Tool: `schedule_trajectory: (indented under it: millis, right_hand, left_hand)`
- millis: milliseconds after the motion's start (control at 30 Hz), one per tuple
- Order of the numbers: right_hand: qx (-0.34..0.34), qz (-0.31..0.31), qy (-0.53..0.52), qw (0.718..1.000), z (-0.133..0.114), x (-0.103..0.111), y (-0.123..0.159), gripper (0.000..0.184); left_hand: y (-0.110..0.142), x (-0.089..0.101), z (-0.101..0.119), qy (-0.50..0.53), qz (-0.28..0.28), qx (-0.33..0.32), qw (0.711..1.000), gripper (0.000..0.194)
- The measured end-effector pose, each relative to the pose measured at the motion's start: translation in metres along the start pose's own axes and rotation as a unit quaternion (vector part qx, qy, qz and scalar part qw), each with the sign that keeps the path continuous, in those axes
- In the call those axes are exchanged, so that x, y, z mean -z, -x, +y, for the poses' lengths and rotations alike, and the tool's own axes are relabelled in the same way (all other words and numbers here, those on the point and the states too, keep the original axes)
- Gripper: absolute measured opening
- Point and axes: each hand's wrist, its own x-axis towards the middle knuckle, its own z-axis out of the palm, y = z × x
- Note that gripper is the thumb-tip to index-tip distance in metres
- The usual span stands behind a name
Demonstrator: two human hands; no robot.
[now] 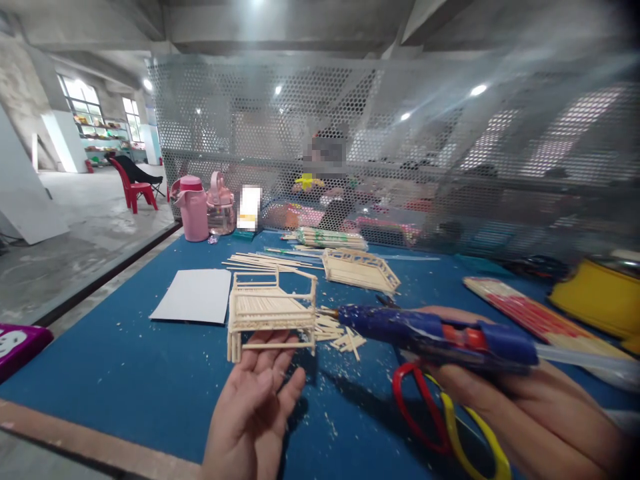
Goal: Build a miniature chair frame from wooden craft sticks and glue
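Note:
A small bed-like frame built of thin wooden sticks (273,303) rests on the fingers of my left hand (255,397), which is palm up and holds it from beneath. My right hand (515,407) grips a blue hot glue gun (400,328), its nozzle pointing left, close to the frame's right side. A clear glue stick (585,357) runs out of the gun's back end. Scissors with red and yellow handles (453,420) show below the gun; whether my right hand also holds them I cannot tell. Behind the frame, short cut sticks (340,337) lie scattered.
On the blue table (150,387) are a white sheet (193,295), a second stick model (360,270), long sticks (265,260) and bundled sticks (333,238). A pink jug (194,213) stands back left, packaged sticks (525,313) right. Behind the mesh panel (225,133) sits another person.

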Motion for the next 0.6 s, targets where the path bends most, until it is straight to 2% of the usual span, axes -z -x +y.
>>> schedule_trajectory:
  millis: [233,400,600]
  right_hand:
    - [0.028,0.015,-0.019,0.999,-0.011,-0.001,-0.014,0.035]
    - [0.000,-0.032,-0.040,0.999,-0.002,0.000,-0.004,0.041]
    - [-0.022,-0.016,-0.032,0.999,0.000,-0.004,0.003,0.039]
  left_hand:
    - [-0.001,0.001,-0.001,0.002,-0.004,0.000,1.000,0.032]
    - [0.000,-0.002,0.000,0.003,0.008,0.004,1.000,0.035]
    - [0.000,-0.001,0.000,-0.001,0.008,0.001,1.000,0.035]
